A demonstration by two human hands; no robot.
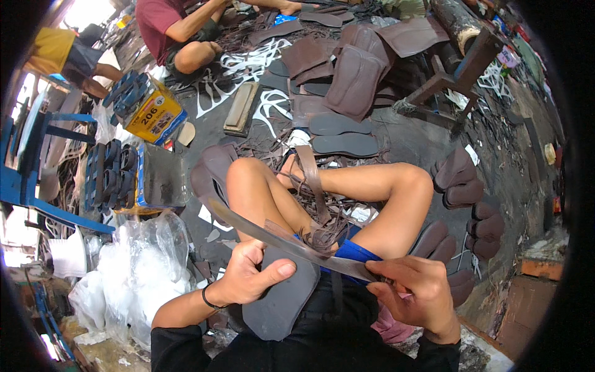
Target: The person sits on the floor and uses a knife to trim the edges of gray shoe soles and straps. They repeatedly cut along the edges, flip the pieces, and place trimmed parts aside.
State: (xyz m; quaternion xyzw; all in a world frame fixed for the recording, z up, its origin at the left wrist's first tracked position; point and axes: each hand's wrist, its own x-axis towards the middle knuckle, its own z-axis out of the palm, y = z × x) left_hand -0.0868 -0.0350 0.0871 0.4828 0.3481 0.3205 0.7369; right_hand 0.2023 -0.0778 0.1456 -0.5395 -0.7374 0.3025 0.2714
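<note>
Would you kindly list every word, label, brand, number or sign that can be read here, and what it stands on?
Yellow-and-blue box at upper left: bold dark characters, large enough to read, though I do not copy the wording.
Purple packet at upper right: any print is too small to read.
Grey sole in the left hand: no print visible.

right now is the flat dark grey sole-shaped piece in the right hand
No, the left hand grips the sole-shaped piece, while the right hand pinches a long thin brownish strip.
</note>
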